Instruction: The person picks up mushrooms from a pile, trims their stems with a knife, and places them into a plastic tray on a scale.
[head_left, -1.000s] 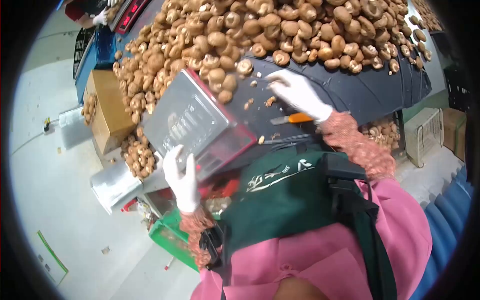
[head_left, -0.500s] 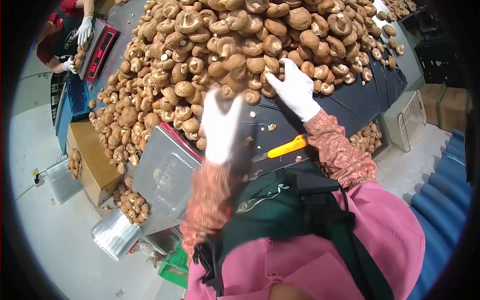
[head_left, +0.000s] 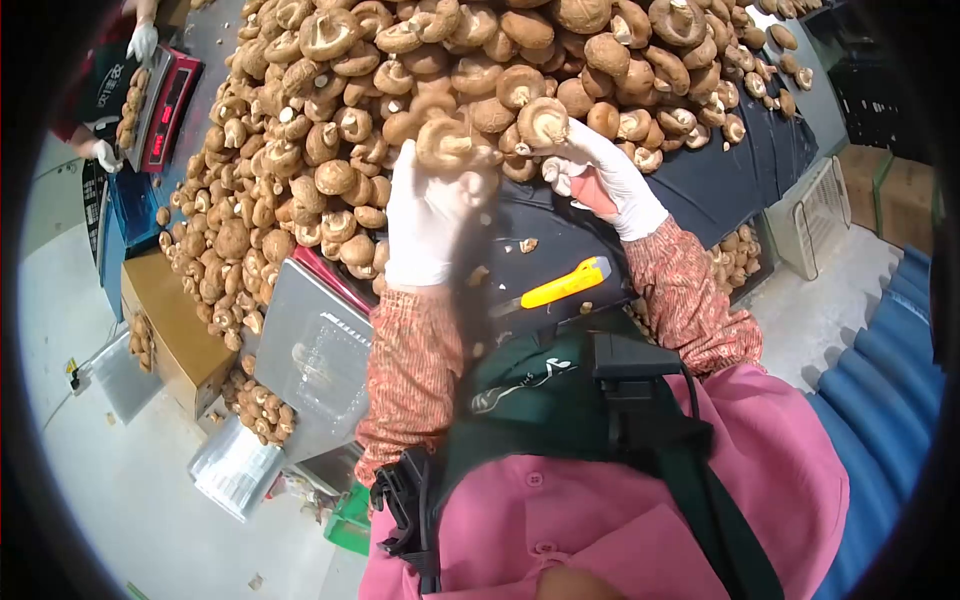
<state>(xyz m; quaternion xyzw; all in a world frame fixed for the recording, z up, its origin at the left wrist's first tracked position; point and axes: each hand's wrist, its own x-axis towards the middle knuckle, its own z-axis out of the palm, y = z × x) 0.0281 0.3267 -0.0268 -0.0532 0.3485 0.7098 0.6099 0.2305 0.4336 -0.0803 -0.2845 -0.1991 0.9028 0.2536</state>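
Note:
A large heap of brown mushrooms (head_left: 330, 130) covers the dark table (head_left: 700, 190). My left hand (head_left: 430, 220), in a white glove, is closed round a mushroom (head_left: 443, 143) at the heap's near edge. To its right, my gloved right hand (head_left: 605, 185) pinches another mushroom (head_left: 543, 122), its pale underside showing. Nearer to me, a yellow cutter knife (head_left: 565, 283) lies on the table, touched by neither hand. Small stem pieces (head_left: 528, 245) are scattered beside it.
A grey scale (head_left: 315, 345) stands at the left, above a brown carton (head_left: 175, 320). A co-worker's gloved hands (head_left: 143, 42) are by a red scale (head_left: 172, 115) at the upper left. A white basket (head_left: 812, 220) stands right of the table.
Both hands were open at the heap; each now holds a mushroom. The right hand has turned inward. The co-worker's upper hand has moved left, and the whole view has shifted slightly.

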